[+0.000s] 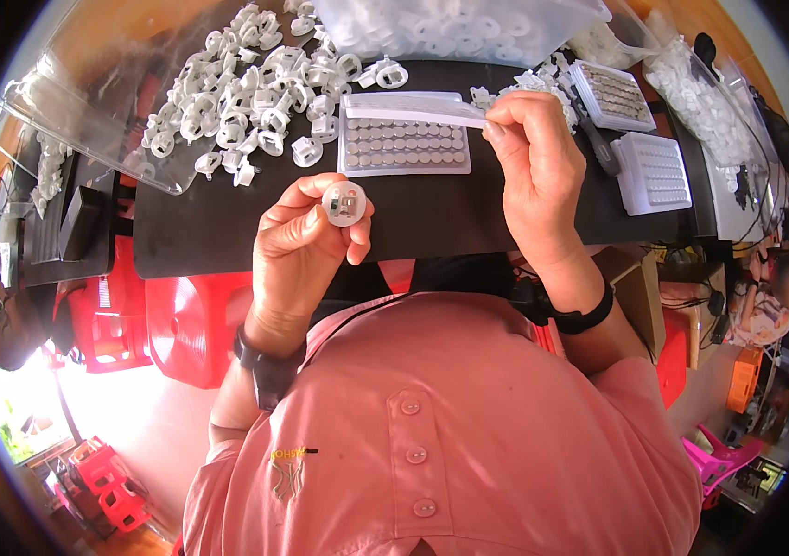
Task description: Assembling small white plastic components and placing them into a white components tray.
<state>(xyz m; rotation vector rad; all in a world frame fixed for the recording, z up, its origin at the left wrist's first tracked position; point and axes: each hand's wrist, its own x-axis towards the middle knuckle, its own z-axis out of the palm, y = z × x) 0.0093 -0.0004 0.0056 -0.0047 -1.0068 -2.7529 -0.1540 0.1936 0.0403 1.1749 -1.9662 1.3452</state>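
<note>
Between the thumb and fingers of my left hand is a small round white plastic housing, its face showing metal contacts and a little green part. My right hand pinches the right end of a translucent plastic cover, tilted up above a white tray. Rows of silver coin cells fill the part of that tray that shows; the cover hides its far rows. Left of the tray lies a big heap of white plastic housings on the black table.
A translucent bin of round white parts stands at the back. On the right are a second coin-cell tray, a white tray, a dark-handled tool and bags of white parts. A red stool stands below the table edge.
</note>
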